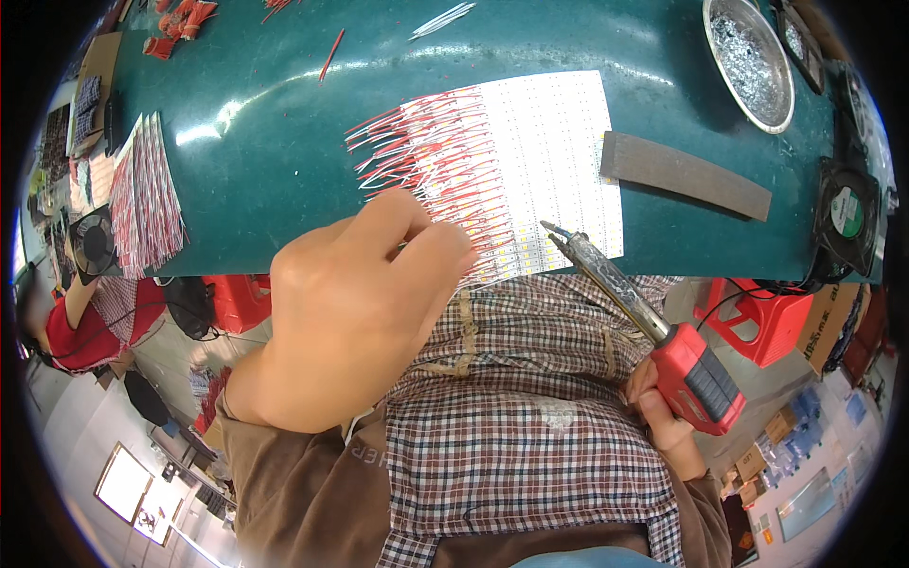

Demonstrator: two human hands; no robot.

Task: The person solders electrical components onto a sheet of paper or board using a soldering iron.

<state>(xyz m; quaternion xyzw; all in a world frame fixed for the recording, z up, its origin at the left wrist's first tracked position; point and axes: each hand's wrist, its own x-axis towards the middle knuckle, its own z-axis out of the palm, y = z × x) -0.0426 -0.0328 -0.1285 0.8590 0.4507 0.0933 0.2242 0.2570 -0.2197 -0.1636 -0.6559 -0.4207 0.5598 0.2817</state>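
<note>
A white sheet of LED strip boards lies at the near edge of the table, with rows of red and white wires along its left side. Over the lower end of those wires is my left hand, its fingers curled into a pinch. The fingertips hide whatever is between them. My right hand is closed around a soldering iron with a red and black handle, close to my apron. The iron's metal tip points up and left, over the lower right part of the boards.
A grey flat bar touches the sheet's right edge. At the far right stands a metal bowl; a black fan is below it. Wired strips lie at left, orange-red wire bundles at far left. Another person sits left.
</note>
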